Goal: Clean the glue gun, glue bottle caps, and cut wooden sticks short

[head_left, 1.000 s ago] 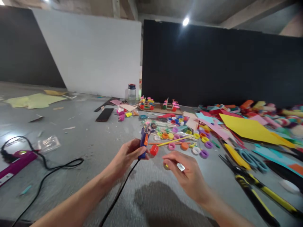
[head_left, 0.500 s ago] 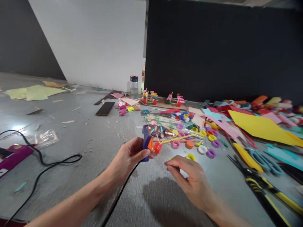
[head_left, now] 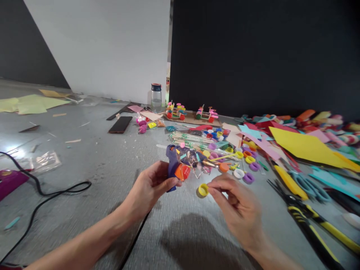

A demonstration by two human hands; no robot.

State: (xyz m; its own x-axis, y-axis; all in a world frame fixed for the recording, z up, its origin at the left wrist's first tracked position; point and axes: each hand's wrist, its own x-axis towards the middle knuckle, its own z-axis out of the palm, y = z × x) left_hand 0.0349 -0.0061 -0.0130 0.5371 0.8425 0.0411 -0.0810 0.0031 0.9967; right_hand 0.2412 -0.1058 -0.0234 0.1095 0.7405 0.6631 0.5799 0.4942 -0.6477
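A dark blue hot glue gun (head_left: 172, 165) with an orange trigger is gripped in my left hand (head_left: 153, 183), its metal nozzle (head_left: 209, 163) pointing right. Against the trigger, by my left fingers, sits a red bottle cap (head_left: 185, 171); whether the fingers pinch it I cannot tell. Thumb and fingertips of my right hand (head_left: 236, 206) are closed on the rim of a yellow bottle cap (head_left: 203, 190), low and right of the glue gun. Behind the nozzle runs a thin yellow stick (head_left: 225, 156), partly hidden.
Loose bottle caps (head_left: 249, 177) lie beyond my right hand. Pliers (head_left: 298, 210), scissors (head_left: 312, 187) and yellow paper (head_left: 303, 146) are at the right. Two small decorated models (head_left: 176, 111) and a bottle (head_left: 156, 95) stand behind. A black cord (head_left: 50, 195) curls at left.
My right hand has shifted slightly right, and the yellow cap in its fingertips now shows clearly. The glue gun has turned, its nozzle now lower. The view has shifted slightly.
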